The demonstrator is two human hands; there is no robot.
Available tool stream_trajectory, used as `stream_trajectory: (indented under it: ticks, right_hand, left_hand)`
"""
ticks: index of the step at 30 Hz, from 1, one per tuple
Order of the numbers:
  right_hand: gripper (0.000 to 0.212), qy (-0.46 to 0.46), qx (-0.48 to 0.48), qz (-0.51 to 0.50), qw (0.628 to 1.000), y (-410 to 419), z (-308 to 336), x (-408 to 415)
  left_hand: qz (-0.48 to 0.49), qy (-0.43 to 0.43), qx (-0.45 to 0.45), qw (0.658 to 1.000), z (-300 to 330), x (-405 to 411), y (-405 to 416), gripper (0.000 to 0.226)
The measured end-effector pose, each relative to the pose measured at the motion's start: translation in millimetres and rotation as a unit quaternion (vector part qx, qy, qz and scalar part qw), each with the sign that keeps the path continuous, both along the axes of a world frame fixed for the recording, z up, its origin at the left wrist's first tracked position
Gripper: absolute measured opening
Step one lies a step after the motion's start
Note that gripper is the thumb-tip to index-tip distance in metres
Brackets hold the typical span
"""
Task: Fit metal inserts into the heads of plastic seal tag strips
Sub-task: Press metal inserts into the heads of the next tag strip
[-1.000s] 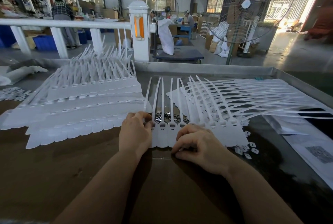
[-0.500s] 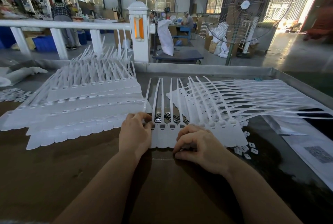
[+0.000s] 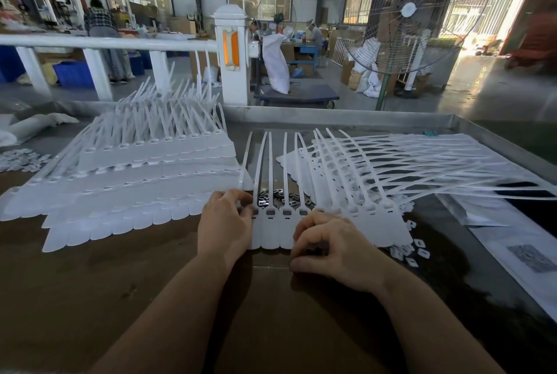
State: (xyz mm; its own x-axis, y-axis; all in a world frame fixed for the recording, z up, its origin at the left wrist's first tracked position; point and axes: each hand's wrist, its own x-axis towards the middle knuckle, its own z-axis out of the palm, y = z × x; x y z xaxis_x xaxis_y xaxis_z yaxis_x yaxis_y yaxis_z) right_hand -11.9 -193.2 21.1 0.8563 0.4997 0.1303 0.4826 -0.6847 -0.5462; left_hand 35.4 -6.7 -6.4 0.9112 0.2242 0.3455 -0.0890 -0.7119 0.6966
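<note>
A short row of white seal tag strips [image 3: 272, 223] lies in front of me, heads up and tails pointing away. My left hand [image 3: 224, 224] pinches the head of the leftmost strip with thumb and fingertips. My right hand [image 3: 331, 248] rests knuckles-up on the tag ends at the right of the row, fingers curled down onto them and thumb at their lower edge. What lies under those fingers is hidden. A small heap of dark metal inserts [image 3: 281, 195] sits just behind the heads, between the tails.
A large layered stack of strips [image 3: 135, 181] fills the left of the brown table [image 3: 150, 283]. A fanned pile of strips [image 3: 391, 174] spreads to the right. Small white plastic pieces [image 3: 417, 248] lie by my right hand. The metal tray rim [image 3: 346, 119] runs behind.
</note>
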Motion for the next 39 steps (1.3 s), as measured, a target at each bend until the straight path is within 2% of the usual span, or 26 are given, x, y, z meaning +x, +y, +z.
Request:
stream_trajectory:
  ticks: [16,20,25,29,39]
  right_hand:
    - [0.006,-0.005,0.008,-0.003,1.0,1.0,-2.0,3.4]
    - [0.013,-0.002,0.101,-0.037,0.994,2.4,-2.3,2.4]
    - [0.013,-0.044,0.22,-0.094,0.97,1.1,-0.3,0.9]
    - [0.014,-0.092,0.258,-0.139,0.952,-0.1,-0.3,3.5]
    - [0.012,-0.099,0.31,-0.195,0.925,-7.3,-1.7,4.5]
  left_hand:
    - [-0.001,0.009,0.006,1.0,-1.8,1.4,1.5,0.019]
    - [-0.003,0.012,0.005,1.0,-0.6,0.3,2.1,0.018]
    - [0.0,0.009,-0.007,1.0,1.2,-0.3,1.1,0.017]
    - [0.004,0.003,-0.02,1.0,2.2,-2.0,1.3,0.018]
    - [-0.011,-0.034,-0.12,0.992,7.2,-7.6,2.6,0.028]
